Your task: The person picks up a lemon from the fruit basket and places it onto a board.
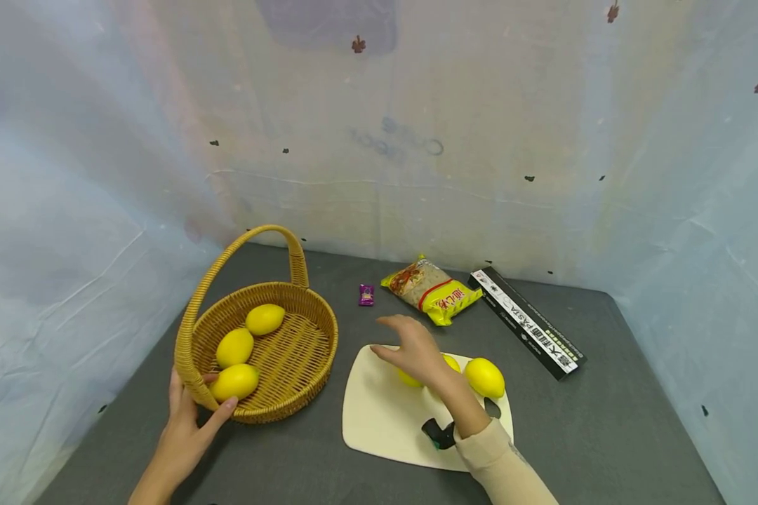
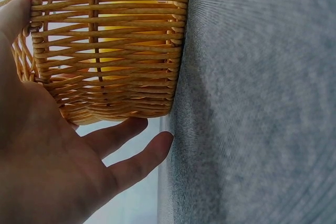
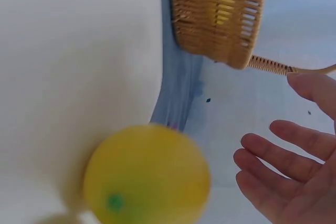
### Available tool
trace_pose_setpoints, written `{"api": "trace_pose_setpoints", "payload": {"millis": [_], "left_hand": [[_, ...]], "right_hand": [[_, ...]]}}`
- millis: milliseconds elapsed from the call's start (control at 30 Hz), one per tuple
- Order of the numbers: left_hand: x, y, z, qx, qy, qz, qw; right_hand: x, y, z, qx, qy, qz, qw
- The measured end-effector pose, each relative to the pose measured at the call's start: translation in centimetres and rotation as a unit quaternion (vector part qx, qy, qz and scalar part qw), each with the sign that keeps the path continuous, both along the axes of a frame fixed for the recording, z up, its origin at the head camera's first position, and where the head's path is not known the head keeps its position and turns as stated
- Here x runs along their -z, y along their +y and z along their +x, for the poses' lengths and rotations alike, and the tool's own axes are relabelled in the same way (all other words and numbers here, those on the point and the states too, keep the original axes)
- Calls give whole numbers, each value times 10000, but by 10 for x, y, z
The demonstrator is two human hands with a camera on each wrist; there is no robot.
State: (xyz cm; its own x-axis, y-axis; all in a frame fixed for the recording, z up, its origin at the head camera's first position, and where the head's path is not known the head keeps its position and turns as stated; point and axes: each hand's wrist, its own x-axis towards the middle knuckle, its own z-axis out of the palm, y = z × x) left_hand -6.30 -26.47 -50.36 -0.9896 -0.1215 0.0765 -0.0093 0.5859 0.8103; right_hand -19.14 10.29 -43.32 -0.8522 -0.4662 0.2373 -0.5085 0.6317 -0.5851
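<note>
My left hand [image 1: 186, 435] grips the near-left rim of a round wicker basket [image 1: 290, 410], thumb over the edge and other fingers at the outer wall and handle base. Inside the basket three yellow lemons [image 1: 234, 348] lie along its left side. My right hand [image 1: 417, 354] hovers over a cream cutting board [image 1: 379, 428], fingers parted and slightly bent, holding nothing. Beneath and beside it are lemons on the board, partly hidden by the hand and forearm; one lemon [image 1: 485, 379] sits in plain sight at the board's right edge. The right wrist view shows a lemon [image 3: 147, 177] close up.
Behind the board lies a yellow bag of pasta [image 1: 429, 286], with a small purple packet [image 1: 366, 294] to its left. A long black pasta box [image 1: 527, 322] slants at the back right. Pale sheeting [image 1: 379, 140] surrounds the grey table [image 1: 619, 421].
</note>
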Motion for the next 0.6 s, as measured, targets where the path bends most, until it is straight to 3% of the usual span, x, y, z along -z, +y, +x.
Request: {"api": "trace_pose_setpoints", "payload": {"millis": [200, 600], "left_hand": [[1, 0, 1, 26, 98, 80, 9999], [1, 0, 0, 86, 214, 173, 9996]], "right_hand": [[-6, -17, -3, -357, 187, -20, 9992], [-29, -71, -17, -1191, 4, 77, 9928]]}}
